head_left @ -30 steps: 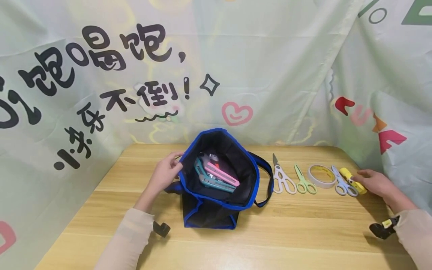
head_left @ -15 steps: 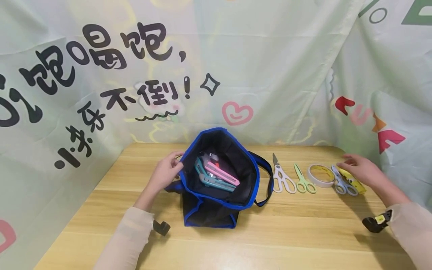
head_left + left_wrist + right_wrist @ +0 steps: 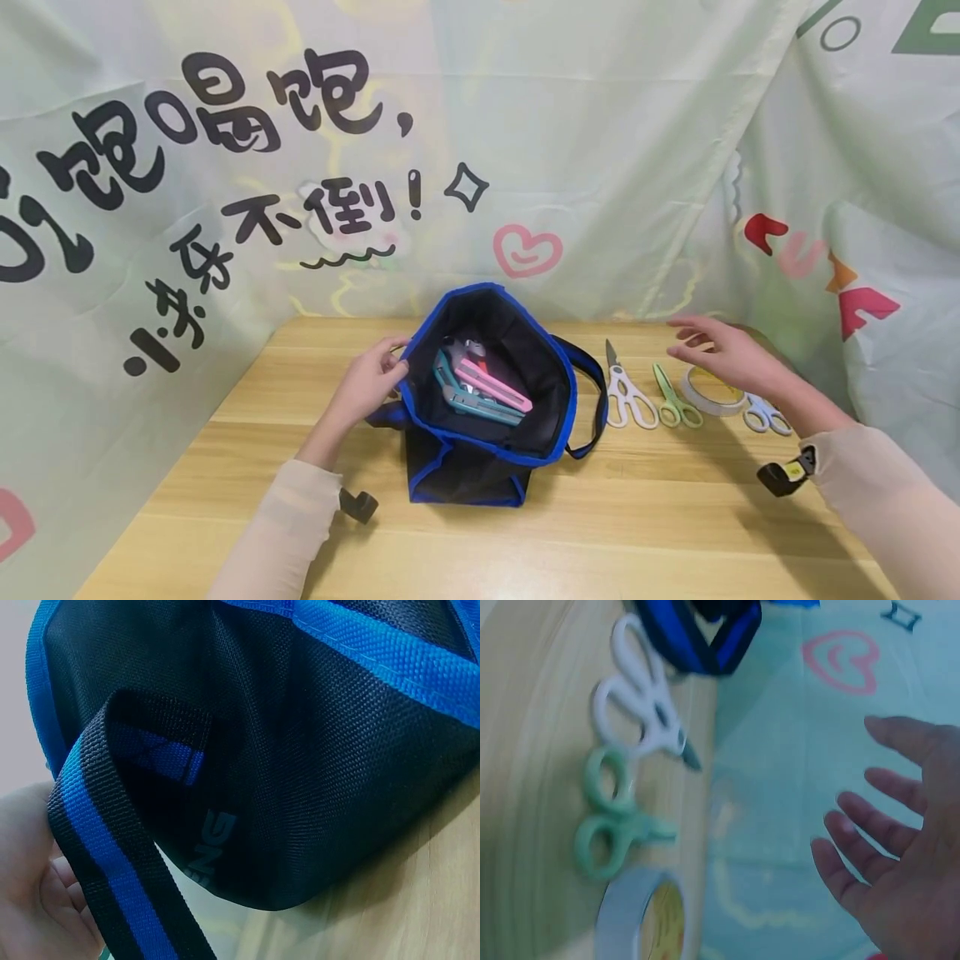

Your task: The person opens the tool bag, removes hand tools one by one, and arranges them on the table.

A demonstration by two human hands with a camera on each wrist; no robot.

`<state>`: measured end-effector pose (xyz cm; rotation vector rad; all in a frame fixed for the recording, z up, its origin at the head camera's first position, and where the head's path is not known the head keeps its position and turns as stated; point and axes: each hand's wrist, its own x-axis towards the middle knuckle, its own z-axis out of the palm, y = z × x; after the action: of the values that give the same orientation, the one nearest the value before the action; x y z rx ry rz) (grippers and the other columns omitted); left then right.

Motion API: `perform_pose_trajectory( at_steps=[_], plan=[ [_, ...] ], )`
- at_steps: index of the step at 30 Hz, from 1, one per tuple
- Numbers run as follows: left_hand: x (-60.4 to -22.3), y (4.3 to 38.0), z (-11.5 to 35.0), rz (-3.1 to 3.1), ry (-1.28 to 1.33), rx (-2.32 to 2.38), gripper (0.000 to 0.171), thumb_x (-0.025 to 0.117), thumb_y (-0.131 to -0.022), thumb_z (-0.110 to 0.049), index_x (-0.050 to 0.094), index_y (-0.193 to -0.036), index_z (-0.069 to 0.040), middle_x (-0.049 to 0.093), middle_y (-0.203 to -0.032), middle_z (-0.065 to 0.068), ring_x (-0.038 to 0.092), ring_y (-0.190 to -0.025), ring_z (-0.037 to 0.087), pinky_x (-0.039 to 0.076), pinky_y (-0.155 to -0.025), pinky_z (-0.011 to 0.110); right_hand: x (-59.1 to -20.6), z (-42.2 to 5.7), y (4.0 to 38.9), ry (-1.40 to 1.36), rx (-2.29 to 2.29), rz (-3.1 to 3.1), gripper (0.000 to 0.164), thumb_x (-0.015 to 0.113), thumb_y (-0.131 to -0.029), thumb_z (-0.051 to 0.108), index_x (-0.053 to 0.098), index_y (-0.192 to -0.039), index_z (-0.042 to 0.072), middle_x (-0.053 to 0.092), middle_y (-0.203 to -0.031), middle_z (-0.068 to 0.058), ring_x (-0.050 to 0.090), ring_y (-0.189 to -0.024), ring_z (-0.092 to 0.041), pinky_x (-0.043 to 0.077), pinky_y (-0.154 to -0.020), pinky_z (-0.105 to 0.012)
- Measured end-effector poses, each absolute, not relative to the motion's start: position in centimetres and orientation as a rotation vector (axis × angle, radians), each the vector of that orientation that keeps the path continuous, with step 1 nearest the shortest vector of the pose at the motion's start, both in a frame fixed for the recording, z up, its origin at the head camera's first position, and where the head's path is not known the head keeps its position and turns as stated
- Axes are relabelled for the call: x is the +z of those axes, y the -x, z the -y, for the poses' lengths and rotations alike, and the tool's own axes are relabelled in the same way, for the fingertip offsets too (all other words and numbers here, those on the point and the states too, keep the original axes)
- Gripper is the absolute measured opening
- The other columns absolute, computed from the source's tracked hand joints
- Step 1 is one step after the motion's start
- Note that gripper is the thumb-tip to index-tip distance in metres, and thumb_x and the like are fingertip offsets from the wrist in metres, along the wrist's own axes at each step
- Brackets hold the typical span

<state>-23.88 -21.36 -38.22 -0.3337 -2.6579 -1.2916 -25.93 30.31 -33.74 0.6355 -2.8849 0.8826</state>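
A black tote bag (image 3: 468, 483) with blue edging stands with its mouth tilted toward the head camera. My left hand (image 3: 367, 383) holds its left rim; in the left wrist view a handle strap (image 3: 112, 840) crosses in front of that hand (image 3: 30, 877). Inside the bag lie a teal utility knife (image 3: 480, 406), a pink utility knife (image 3: 498, 387) and other small items partly hidden. My right hand (image 3: 727, 354) hovers with loosely spread fingers above a tape roll (image 3: 708, 407); the right wrist view shows nothing in its grasp.
Right of the bag, white scissors (image 3: 633, 404), green scissors (image 3: 678, 412) and blue scissors (image 3: 765, 417) lie in a row on the wooden table (image 3: 645, 517). A printed curtain (image 3: 600, 167) hangs behind the table.
My right hand has moved left, from the yellow object at the row's right end to above the tape roll. That yellow object is now hidden behind the right arm. My left hand stays at the bag.
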Motion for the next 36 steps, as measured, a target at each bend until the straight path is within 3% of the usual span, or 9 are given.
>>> perform_pose_trajectory(
  at_steps=[4,8,14,20,27,36],
  plan=[
    [-38.3,23.9,21.4,2.658,0.338,-1.293,0.043,0.057,-0.095,-0.016,0.052,-0.137,-0.007,0.064,-0.084,0.010,0.063,-0.062,0.019,0.057,-0.059,0.033,-33.3,-27.7,26.1,-0.782,0.904,2.876,0.057,0.060,-0.098,0.030,0.044,-0.143,0.001,0.054,-0.128,-0.025,0.054,-0.113,-0.040,0.047,-0.088,-0.057],
    [-38.4,24.0,21.5,2.654,0.342,-1.290,0.043,0.056,-0.095,-0.015,0.053,-0.137,-0.007,0.064,-0.084,0.010,0.063,-0.062,0.019,0.057,-0.059,0.033,-32.8,-25.3,26.6,-0.903,0.919,2.896,0.055,0.062,-0.096,0.031,0.046,-0.144,0.008,0.057,-0.127,-0.016,0.056,-0.113,-0.033,0.048,-0.089,-0.054],
    [-38.5,24.0,21.5,2.659,0.341,-1.280,0.042,0.056,-0.095,-0.014,0.053,-0.137,-0.008,0.065,-0.084,0.009,0.063,-0.063,0.019,0.057,-0.059,0.032,-31.7,-22.1,27.6,-1.001,0.962,2.977,0.054,0.062,-0.095,0.039,0.050,-0.141,0.012,0.062,-0.118,-0.006,0.058,-0.110,-0.026,0.049,-0.090,-0.048],
    [-38.5,24.0,21.5,2.657,0.346,-1.283,0.043,0.056,-0.095,-0.014,0.053,-0.137,-0.008,0.065,-0.085,0.009,0.063,-0.063,0.019,0.057,-0.059,0.032,-31.1,-18.7,28.7,-1.071,0.901,3.019,0.059,0.060,-0.093,0.050,0.053,-0.139,0.014,0.065,-0.119,-0.001,0.059,-0.111,-0.025,0.049,-0.090,-0.046],
    [-38.7,23.9,21.4,2.662,0.342,-1.273,0.042,0.055,-0.095,-0.014,0.053,-0.137,-0.008,0.064,-0.084,0.009,0.063,-0.063,0.019,0.057,-0.060,0.032,-31.4,-14.8,30.0,-1.129,0.992,3.025,0.062,0.062,-0.091,0.051,0.055,-0.137,0.010,0.062,-0.128,-0.004,0.056,-0.118,-0.026,0.045,-0.099,-0.048],
    [-38.5,23.9,21.1,2.652,0.353,-1.270,0.042,0.055,-0.095,-0.013,0.053,-0.137,-0.008,0.063,-0.081,0.008,0.062,-0.062,0.019,0.056,-0.059,0.032,-33.5,-11.0,31.4,-1.255,1.168,2.933,0.054,0.071,-0.089,0.036,0.056,-0.134,0.009,0.061,-0.125,-0.015,0.060,-0.111,-0.023,0.050,-0.094,-0.041]
  ],
)
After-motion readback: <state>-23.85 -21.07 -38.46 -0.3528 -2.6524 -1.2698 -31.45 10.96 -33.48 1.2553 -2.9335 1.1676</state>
